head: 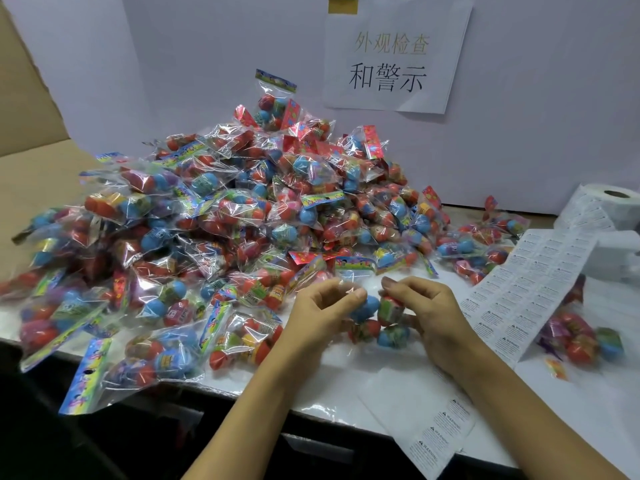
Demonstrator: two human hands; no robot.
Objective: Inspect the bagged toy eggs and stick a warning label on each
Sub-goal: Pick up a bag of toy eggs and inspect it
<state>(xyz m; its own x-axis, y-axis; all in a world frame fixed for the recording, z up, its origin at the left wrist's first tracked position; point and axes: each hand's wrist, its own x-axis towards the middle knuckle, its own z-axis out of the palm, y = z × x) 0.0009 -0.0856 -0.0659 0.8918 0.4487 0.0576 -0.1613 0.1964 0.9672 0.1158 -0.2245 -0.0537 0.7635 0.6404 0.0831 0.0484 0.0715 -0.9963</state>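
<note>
I have one bag of eggs (377,320) at lower centre of the frame, lifted just off the surface (346,386) so I can turn it and check it from every side. It is clear crinkly film with blue, red and green eggs showing through. My left hand (325,306) pinches its top edge; my right hand (426,306) curls round its other end. The label sheet (530,289) lies just right of my right hand, I think for quick reach. The pile of bags (214,220) fills the left and middle, the label roll (602,206) far right.
</note>
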